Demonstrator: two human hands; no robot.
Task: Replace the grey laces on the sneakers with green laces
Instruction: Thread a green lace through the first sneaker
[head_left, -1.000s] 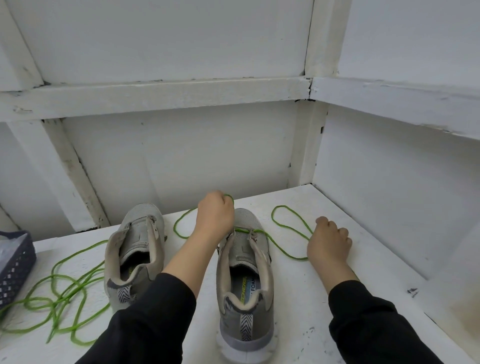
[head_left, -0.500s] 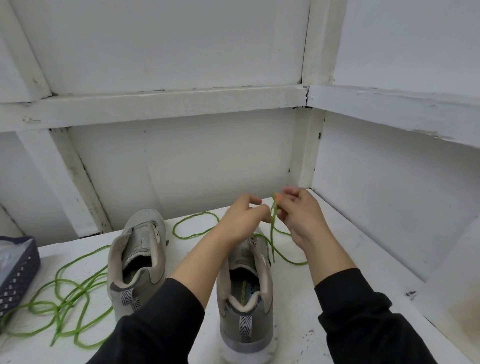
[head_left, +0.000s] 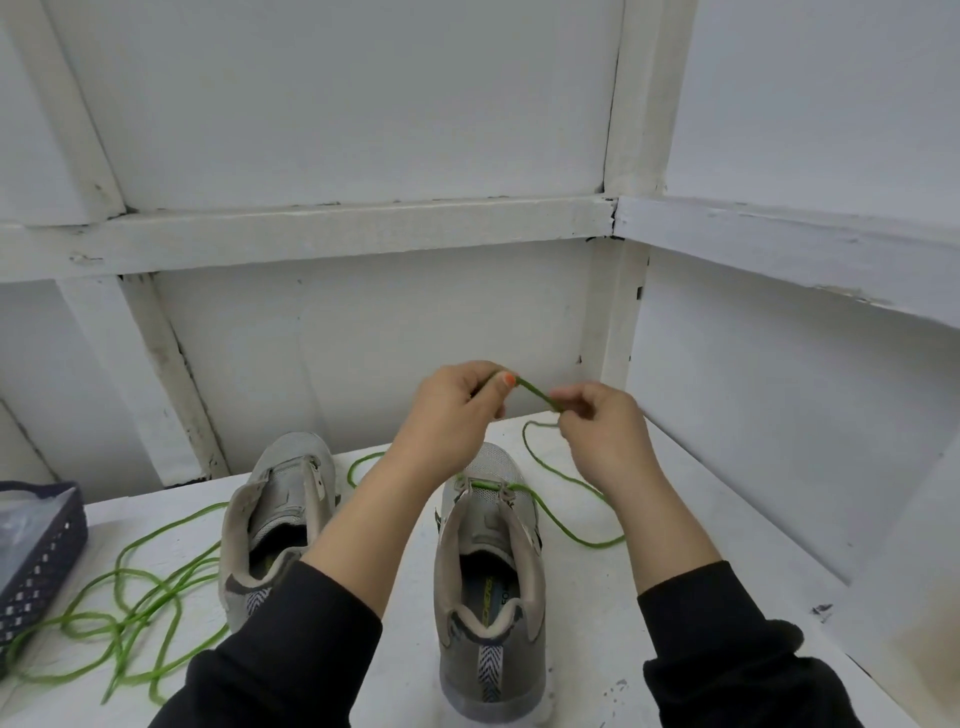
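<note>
Bench (head_left: 597, 639): white, scuffed paint, filling the lower frame.
Loose laces (head_left: 130, 613): green tangle, lower left, beside a dark basket (head_left: 36, 561).
Sneakers: grey, heels nearest; one left of centre (head_left: 291, 488), one at centre (head_left: 491, 670).
Green lace (head_left: 537, 392): crosses the centre sneaker's front eyelets, loops right over the bench, then rises.
Left hand (head_left: 457, 405), right hand (head_left: 605, 431): fingers (head_left: 587, 400) curled, pinching a short taut stretch between them.
Walls (head_left: 363, 338): white panels with beams (head_left: 337, 228), corner at upper right.
</note>
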